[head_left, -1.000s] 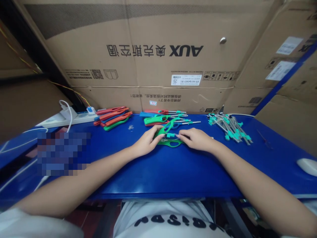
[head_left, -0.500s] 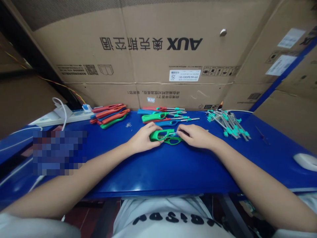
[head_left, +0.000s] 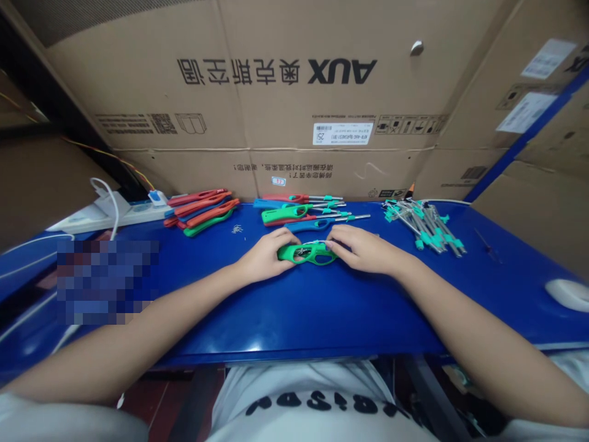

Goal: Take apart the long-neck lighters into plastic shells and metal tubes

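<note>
A green long-neck lighter (head_left: 317, 253) is held low over the blue tabletop (head_left: 285, 313), its hollow casing showing metal parts inside. Around its left end my left hand (head_left: 264, 255) is closed. My right hand (head_left: 363, 248) pinches at its right end, where the fingertips hide what they grip. Just behind lie several lighters with metal necks (head_left: 352, 217) in red, blue and green. To the right is a heap of metal lighter tubes (head_left: 430, 227) with teal pieces.
Red, orange, blue and green lighter handles (head_left: 209, 209) are stacked at left, with tiny screws (head_left: 236, 229) beside them. A power strip (head_left: 115, 215) and white cables are farther left. A thin screwdriver (head_left: 488, 247) and a white mouse (head_left: 568, 294) lie right. Cardboard (head_left: 276, 37) walls the back.
The upper green piece and the green part under it, offset before, now line up as one. My right hand has shifted slightly left, and the metal rod between the hands is less visible.
</note>
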A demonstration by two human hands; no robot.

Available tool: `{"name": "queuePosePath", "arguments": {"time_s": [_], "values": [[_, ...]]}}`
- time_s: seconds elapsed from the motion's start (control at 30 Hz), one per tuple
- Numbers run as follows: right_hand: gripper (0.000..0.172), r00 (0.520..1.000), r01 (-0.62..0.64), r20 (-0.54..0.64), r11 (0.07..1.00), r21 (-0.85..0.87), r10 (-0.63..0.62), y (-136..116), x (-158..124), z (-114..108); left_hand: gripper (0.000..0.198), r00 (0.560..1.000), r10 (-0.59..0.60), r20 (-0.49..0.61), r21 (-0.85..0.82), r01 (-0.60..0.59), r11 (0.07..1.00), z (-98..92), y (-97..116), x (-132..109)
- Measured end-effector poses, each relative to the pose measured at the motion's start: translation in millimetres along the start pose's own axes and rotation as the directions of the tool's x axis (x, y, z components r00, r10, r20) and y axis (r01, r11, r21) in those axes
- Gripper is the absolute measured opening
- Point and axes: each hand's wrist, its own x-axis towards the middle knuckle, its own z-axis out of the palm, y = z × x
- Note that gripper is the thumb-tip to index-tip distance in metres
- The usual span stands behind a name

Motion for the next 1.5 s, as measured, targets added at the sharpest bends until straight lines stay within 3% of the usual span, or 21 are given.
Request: {"name": "queuePosePath", "arguments": {"time_s": [0.23, 0.37, 0.57, 0.7, 0.87, 0.97, 1.07, 1.17, 1.23, 1.27, 1.37, 1.5], "values": [[0.019, 0.998, -0.056, -0.018, 0.995, 0.085, 0.057, -3, -3, -1, 0.027, 1.0, 0.007, 0.001, -0.024, -0.007, 1.0, 1.8, 5, -1], [0.021, 0.998, -0.049, 0.043, 0.999, -0.015, 0.05, -5, -2, -1, 0.025, 0.997, -0.02, 0.074, 0.008, 0.019, 1.0, 2.2, 2, -1], [0.032, 0.996, -0.048, 0.072, 0.992, -0.113, 0.056, 4, 1, 2, 0.024, 0.996, -0.048, 0.075, 0.022, 0.047, 0.999, -0.5, 1, 1], [0.032, 0.999, -0.039, 0.016, 0.996, -0.083, 0.041, 13, 0, 5, 0.02, 0.991, -0.107, 0.081, 0.002, 0.107, 0.994, -2.2, 3, 1], [0.033, 0.998, 0.002, -0.064, 1.0, -0.005, -0.003, 19, 0, 1, 0.031, 0.973, -0.204, 0.112, -0.099, 0.215, 0.972, -7.9, 13, 6], [0.035, 0.993, 0.047, -0.111, 0.998, 0.033, -0.043, 24, -1, -9, 0.037, 0.973, -0.205, 0.11, -0.102, 0.216, 0.971, -21.6, 13, 11], [0.038, 0.977, 0.019, -0.214, 0.997, 0.069, -0.004, 32, -7, -22, 0.038, 0.962, -0.269, 0.041, 0.018, 0.268, 0.963, -44.3, 1, 14], [0.042, 0.899, -0.067, -0.412, 0.977, 0.202, 0.147, 37, -10, -32, 0.041, 0.877, -0.475, -0.077, -0.002, 0.476, 0.879, -62.1, -12, 14], [0.045, 0.848, -0.044, -0.485, 0.94, 0.338, 0.214, 32, -8, -30, 0.047, 0.812, -0.578, -0.088, -0.222, 0.549, 0.806, -61.3, -10, 14], [0.047, 0.845, -0.007, -0.488, 0.917, 0.4, 0.219, 27, -5, -26, 0.049, 0.8, -0.597, -0.055, -0.368, 0.54, 0.757, -56.1, -5, 14], [0.046, 0.897, 0.079, -0.406, 0.844, 0.531, 0.172, 4, 5, -4, 0.052, 0.816, -0.557, 0.154, -0.691, 0.492, 0.529, -27.5, 23, 14], [0.04, 0.971, 0.031, -0.213, 0.828, 0.559, 0.107, -19, 12, 25, 0.045, 0.799, -0.524, 0.294, -0.797, 0.508, 0.327, 6.8, 53, 9]]}}
